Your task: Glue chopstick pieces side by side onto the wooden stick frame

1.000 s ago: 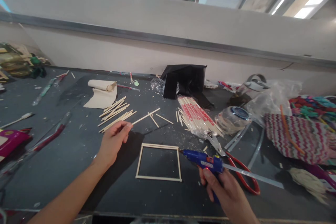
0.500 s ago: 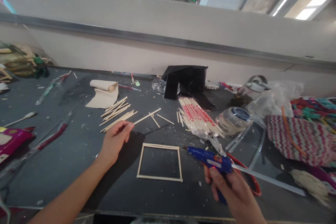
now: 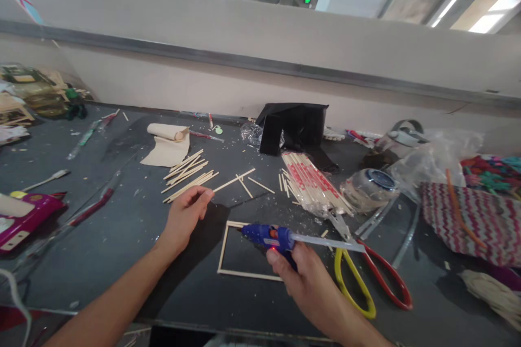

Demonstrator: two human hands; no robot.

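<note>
Left hand [image 3: 187,218]: thumb and fingers are pinched together; one thin wooden stick [image 3: 233,180] is held by its near end, pointed forward and to the right, across a shorter loose stick [image 3: 245,188].

Right hand [image 3: 305,274]: fingers are wrapped around the grip of a blue glue gun [image 3: 264,235]. A red light is lit beside the thumb; a translucent glue stick [image 3: 325,242] is seated in the gun's rear. The nozzle is aimed leftward, toward the left hand.

Stick frame [image 3: 222,249]: one, rectangular, laid flat on the dark desk [image 3: 103,244] between the two hands, nearer the person than the left fingertips. Its far side is doubled. The nozzle is positioned at that side, close to the left corner; whether contact is made cannot be told. The right side is hidden by the gun and right hand.

Loose sticks [image 3: 185,174]: a pile, placed just beyond the left hand.

Bagged sticks [image 3: 313,181]: in red-printed clear wrap, placed beyond the right hand.

Pliers-like tool [image 3: 356,282]: one yellow and one red handle, laid just right of the right hand.

Jar [image 3: 369,190]: clear, blue-topped, placed beyond the tool.

Cloth roll [image 3: 166,143]: beige, partly unrolled, placed beyond the loose pile.
</note>
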